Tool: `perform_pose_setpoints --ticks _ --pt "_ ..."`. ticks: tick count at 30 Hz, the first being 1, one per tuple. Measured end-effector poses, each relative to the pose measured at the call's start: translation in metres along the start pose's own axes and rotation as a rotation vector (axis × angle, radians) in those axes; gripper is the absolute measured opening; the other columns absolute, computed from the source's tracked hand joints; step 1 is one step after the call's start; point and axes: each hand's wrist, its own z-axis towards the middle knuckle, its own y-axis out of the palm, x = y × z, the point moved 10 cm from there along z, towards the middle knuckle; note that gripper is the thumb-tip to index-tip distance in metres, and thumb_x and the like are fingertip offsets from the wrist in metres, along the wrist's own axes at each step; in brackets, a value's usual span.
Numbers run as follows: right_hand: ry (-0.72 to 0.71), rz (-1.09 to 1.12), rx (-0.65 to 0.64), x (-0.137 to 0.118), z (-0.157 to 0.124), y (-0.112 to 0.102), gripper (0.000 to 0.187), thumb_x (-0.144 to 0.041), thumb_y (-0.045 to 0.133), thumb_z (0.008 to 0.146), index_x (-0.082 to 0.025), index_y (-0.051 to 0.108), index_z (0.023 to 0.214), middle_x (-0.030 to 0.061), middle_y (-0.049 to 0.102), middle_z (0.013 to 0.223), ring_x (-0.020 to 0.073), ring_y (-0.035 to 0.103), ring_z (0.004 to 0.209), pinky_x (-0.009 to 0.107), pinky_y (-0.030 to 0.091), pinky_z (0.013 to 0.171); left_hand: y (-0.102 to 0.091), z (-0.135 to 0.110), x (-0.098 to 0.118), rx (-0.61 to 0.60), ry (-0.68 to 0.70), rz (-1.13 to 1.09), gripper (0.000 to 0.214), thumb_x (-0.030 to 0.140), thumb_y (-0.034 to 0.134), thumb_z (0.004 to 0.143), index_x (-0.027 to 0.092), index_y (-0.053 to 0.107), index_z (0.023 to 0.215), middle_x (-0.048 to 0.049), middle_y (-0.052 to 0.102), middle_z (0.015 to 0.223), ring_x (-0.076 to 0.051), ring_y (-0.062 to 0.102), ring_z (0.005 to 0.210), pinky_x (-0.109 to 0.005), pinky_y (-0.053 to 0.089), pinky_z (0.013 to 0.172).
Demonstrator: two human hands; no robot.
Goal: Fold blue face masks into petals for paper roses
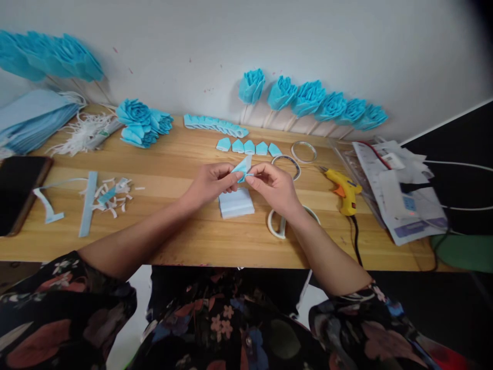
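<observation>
Between my two hands is a small light-blue piece of folded mask fabric (242, 167), its pale tip pointing up. My left hand (215, 181) pinches its left side with thumb and forefinger. On the right edge, my right hand (272, 186) grips it the same way. Just below them lies a stack of pale blue fabric pieces (236, 204) on the table. White-handled scissors (274, 226) rest partly under my right wrist. Beyond my hands sits a row of several folded blue petals (249, 147), with a longer overlapping row of petals (215, 125) behind it.
Blue fabric roses on sticks (308, 98) lean on the wall; more rose heads (140, 123) lie left. A yellow glue gun (346, 192) and tape rings (304, 152) are right. Face masks (38, 121), a phone (23, 192) and white scraps (115, 198) occupy the left.
</observation>
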Motion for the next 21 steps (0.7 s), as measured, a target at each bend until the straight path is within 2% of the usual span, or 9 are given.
perform_pose_setpoints --ticks 8,10,14,21 --pt "0.026 0.063 0.012 0.0026 0.0012 -0.0003 0.021 -0.039 0.074 0.082 -0.021 0.063 0.083 -0.0018 0.067 0.078 0.0115 0.06 0.072 0.026 0.05 0.068 0.0012 -0.0003 0.0001 -0.012 0.01 0.005 0.038 0.047 0.066 0.085 0.016 0.059 0.065 0.0003 0.063 0.06 -0.008 0.055 0.055 -0.02 0.048 0.057" --pt "0.042 0.11 0.018 0.0038 0.0014 -0.0004 0.024 -0.038 0.075 0.081 -0.022 0.062 0.093 -0.0023 0.067 0.079 0.0119 0.061 0.073 0.027 0.05 0.069 0.0013 -0.0002 -0.0003 -0.014 0.008 0.006 0.038 0.046 0.066 0.085 0.015 0.059 0.065 0.0003 0.062 0.06 -0.008 0.055 0.055 -0.02 0.048 0.057" --pt "0.082 0.153 0.002 0.0066 0.0013 0.0017 0.047 -0.039 0.076 0.079 -0.025 0.058 0.12 -0.0031 0.067 0.081 0.0131 0.062 0.075 0.029 0.051 0.071 0.0022 0.0 -0.0018 -0.028 0.003 0.012 0.036 0.045 0.066 0.085 0.016 0.059 0.065 0.0003 0.062 0.061 -0.008 0.055 0.056 -0.021 0.048 0.057" --pt "0.085 0.132 -0.01 0.0071 0.0011 0.0028 0.049 -0.035 0.075 0.08 -0.024 0.06 0.125 -0.0025 0.067 0.08 0.0135 0.061 0.073 0.029 0.051 0.069 0.0019 -0.0001 -0.0004 -0.016 0.006 0.009 0.03 0.041 0.067 0.084 0.015 0.059 0.069 0.0011 0.061 0.061 -0.008 0.055 0.057 -0.02 0.047 0.057"
